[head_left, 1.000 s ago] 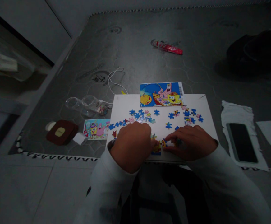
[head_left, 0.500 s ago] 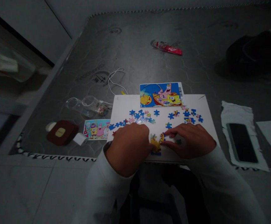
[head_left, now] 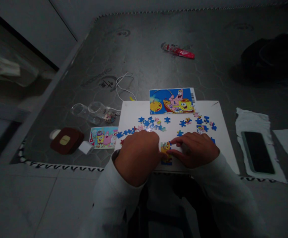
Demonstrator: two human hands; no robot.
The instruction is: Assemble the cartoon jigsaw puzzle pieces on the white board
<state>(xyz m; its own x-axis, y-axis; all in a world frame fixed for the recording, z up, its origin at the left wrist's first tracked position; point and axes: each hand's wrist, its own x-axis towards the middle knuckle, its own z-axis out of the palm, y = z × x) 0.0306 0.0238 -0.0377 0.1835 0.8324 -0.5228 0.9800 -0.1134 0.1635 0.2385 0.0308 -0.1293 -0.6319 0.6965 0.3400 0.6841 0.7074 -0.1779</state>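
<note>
A small joined block of jigsaw pieces, yellow and blue, lies near the front edge of a white board. My left hand bears on the block's left side with its thumb; its other fingers are curled and mostly hidden from the camera. From the right, my right hand pinches a jigsaw piece with thumb and index finger, against the block's upper right. Loose blue and pink pieces are heaped beyond my left hand, and more loose pieces lie beyond my right.
A picture card rests on the board's far edge. Left of the board are another card, a clear plastic bottle, a white charger and a brown box. A phone lies right; a red packet lies farther back.
My right hand has moved slightly left, bringing its jigsaw piece from beside the joined block into its upper right corner. My left hand stays at the block.
</note>
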